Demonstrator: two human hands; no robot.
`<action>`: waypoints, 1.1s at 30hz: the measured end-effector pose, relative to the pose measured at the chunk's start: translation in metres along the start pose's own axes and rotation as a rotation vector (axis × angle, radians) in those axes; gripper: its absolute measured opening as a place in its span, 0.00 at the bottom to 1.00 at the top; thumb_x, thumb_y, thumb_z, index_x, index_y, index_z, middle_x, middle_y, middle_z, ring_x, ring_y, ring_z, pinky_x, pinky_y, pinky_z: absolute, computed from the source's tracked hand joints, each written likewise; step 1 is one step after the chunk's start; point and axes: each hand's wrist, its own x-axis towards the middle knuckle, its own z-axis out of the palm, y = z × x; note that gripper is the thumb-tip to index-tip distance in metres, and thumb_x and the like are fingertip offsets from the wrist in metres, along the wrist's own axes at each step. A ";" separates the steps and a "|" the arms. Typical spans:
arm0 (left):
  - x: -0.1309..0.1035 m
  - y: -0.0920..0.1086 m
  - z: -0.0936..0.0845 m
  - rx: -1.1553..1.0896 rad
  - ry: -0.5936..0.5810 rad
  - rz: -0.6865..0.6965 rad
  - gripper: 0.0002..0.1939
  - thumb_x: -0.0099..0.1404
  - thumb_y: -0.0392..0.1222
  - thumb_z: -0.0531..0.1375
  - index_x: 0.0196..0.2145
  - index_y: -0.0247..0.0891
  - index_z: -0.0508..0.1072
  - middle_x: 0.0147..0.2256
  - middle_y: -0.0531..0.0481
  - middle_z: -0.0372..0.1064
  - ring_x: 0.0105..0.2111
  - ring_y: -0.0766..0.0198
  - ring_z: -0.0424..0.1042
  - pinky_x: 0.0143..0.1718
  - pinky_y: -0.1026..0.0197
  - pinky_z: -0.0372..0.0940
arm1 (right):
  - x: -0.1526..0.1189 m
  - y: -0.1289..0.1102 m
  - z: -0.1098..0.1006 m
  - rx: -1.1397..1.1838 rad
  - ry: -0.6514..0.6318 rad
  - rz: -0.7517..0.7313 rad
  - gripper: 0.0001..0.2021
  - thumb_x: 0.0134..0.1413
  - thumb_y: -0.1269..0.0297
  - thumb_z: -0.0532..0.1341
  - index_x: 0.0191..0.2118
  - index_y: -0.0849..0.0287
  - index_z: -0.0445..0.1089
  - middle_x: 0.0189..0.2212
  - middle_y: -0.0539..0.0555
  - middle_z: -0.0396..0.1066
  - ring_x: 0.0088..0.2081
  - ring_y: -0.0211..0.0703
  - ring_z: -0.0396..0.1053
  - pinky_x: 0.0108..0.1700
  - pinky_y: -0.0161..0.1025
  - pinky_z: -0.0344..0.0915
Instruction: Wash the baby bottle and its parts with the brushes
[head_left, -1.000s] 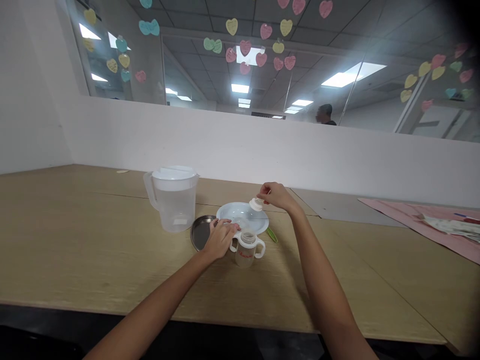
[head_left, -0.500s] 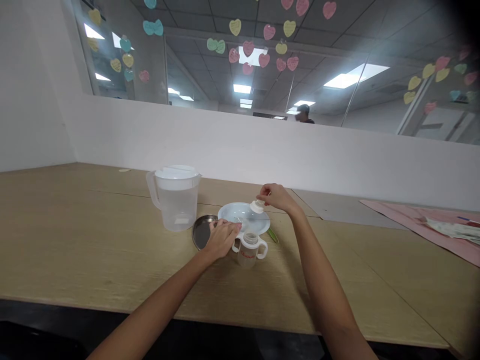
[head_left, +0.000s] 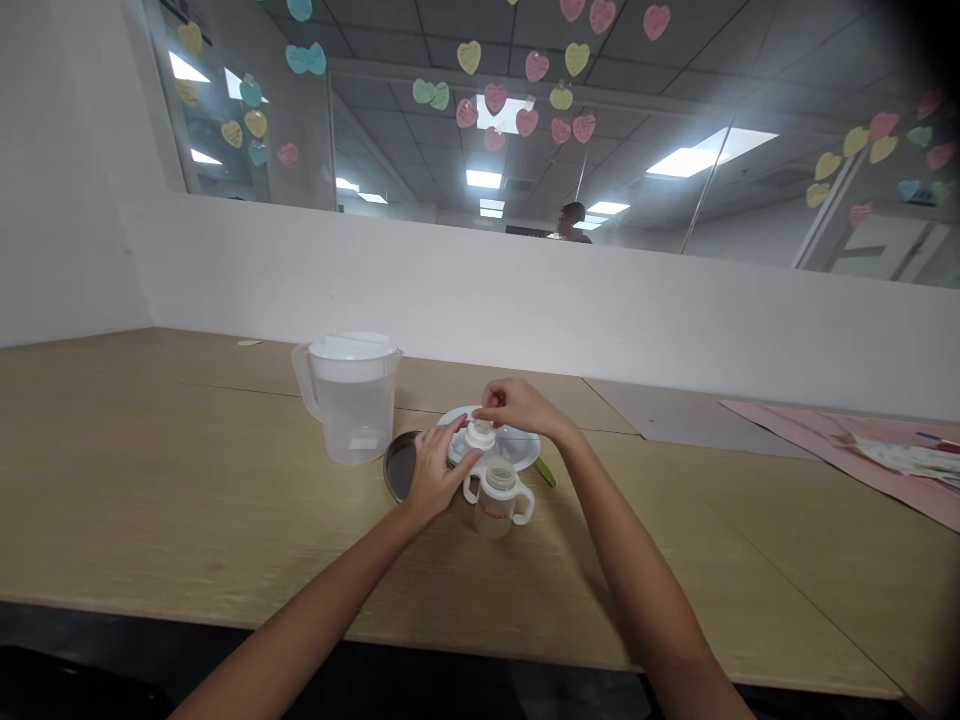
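My right hand (head_left: 517,405) pinches the clear top of a baby bottle nipple with a white collar (head_left: 481,434), held over the pale blue-white bowl (head_left: 527,452). To the left of the collar, my left hand (head_left: 439,468) has its thumb and fingers spread apart around it; whether they touch it I cannot tell. Below stands a clear baby bottle (head_left: 493,514) with two white handles and red lettering, upright and uncapped. A dark metal dish (head_left: 399,464) lies partly behind my left hand. Beside the bowl a green handle (head_left: 546,471) sticks out.
A lidded clear plastic pitcher (head_left: 355,405) with liquid in it stands at the left. On the right lie a grey sheet (head_left: 660,412) and a pink sheet (head_left: 814,435) with a cloth-like item on it. The white wall (head_left: 465,300) bounds the table's back.
My right hand has carried the nipple leftward and slightly lower. My left hand, earlier flatter beside the bottle, has turned with its thumb and fingers spread towards the collar.
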 end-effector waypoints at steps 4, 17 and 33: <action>0.000 -0.003 0.006 -0.056 0.084 -0.028 0.23 0.55 0.50 0.56 0.46 0.37 0.64 0.41 0.45 0.68 0.43 0.58 0.65 0.44 0.57 0.58 | -0.002 -0.024 0.012 -0.059 -0.004 -0.103 0.12 0.45 0.57 0.58 0.26 0.63 0.65 0.22 0.49 0.65 0.25 0.32 0.61 0.27 0.30 0.55; 0.002 0.004 -0.004 -0.122 0.256 -0.103 0.20 0.55 0.47 0.58 0.45 0.39 0.66 0.40 0.47 0.70 0.39 0.61 0.69 0.41 0.60 0.63 | 0.001 -0.020 0.019 -0.120 -0.140 -0.215 0.15 0.51 0.60 0.53 0.23 0.66 0.68 0.16 0.48 0.62 0.20 0.30 0.55 0.24 0.30 0.49; 0.000 0.004 -0.004 -0.108 0.078 0.039 0.20 0.57 0.47 0.56 0.47 0.39 0.63 0.44 0.46 0.66 0.45 0.61 0.65 0.46 0.59 0.60 | -0.003 0.008 -0.007 0.471 -0.509 0.076 0.17 0.44 0.58 0.60 0.40 0.64 0.69 0.34 0.55 0.71 0.35 0.39 0.68 0.37 0.35 0.66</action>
